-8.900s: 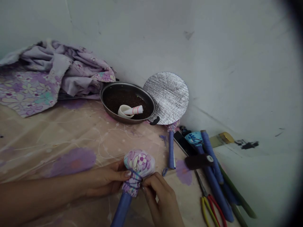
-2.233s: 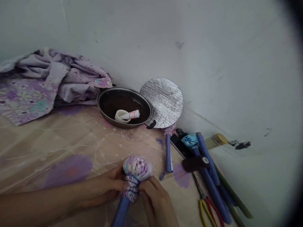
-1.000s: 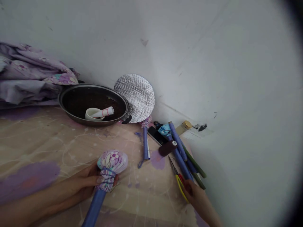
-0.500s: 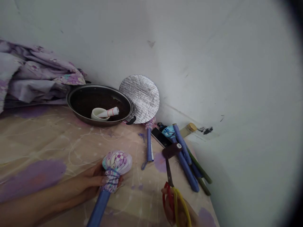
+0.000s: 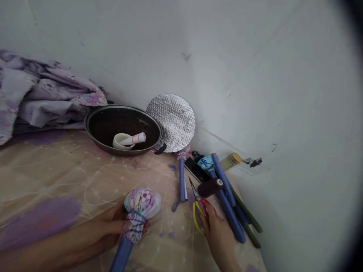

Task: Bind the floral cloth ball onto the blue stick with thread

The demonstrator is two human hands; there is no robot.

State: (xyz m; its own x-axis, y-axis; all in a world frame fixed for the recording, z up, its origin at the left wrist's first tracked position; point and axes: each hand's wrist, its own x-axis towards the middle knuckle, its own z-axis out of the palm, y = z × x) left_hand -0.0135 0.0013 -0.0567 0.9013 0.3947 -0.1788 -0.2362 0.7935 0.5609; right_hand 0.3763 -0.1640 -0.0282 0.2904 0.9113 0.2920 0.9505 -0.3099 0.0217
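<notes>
In the lower left, my left hand [image 5: 113, 226] is closed round the neck of a cloth-headed stick [image 5: 143, 202]. Its round, padded head is floral purple and white cloth, bound with cord, and its handle is wrapped in blue. My right hand [image 5: 218, 234] has its fingers on the handles of a pair of scissors [image 5: 196, 194], one loop yellow and one red. The metal blades point away from me, beside a dark spool of thread [image 5: 210, 187]. Part of the red loop is hidden by the fingers.
A pan [image 5: 93, 145] holds a white bowl [image 5: 115, 143] with a rolled white piece in it. Behind stand a silver disc [image 5: 176, 124] and bunched floral cloth [image 5: 56, 90]. A phone [image 5: 195, 169], blue-wrapped sticks [image 5: 229, 213] and a gold-capped jar [image 5: 235, 158] lie near the wall.
My right hand has turned over and moved forward with the scissors, whose blades now lie left of the spool. My left hand still holds the cloth-headed stick. The view has shifted slightly.
</notes>
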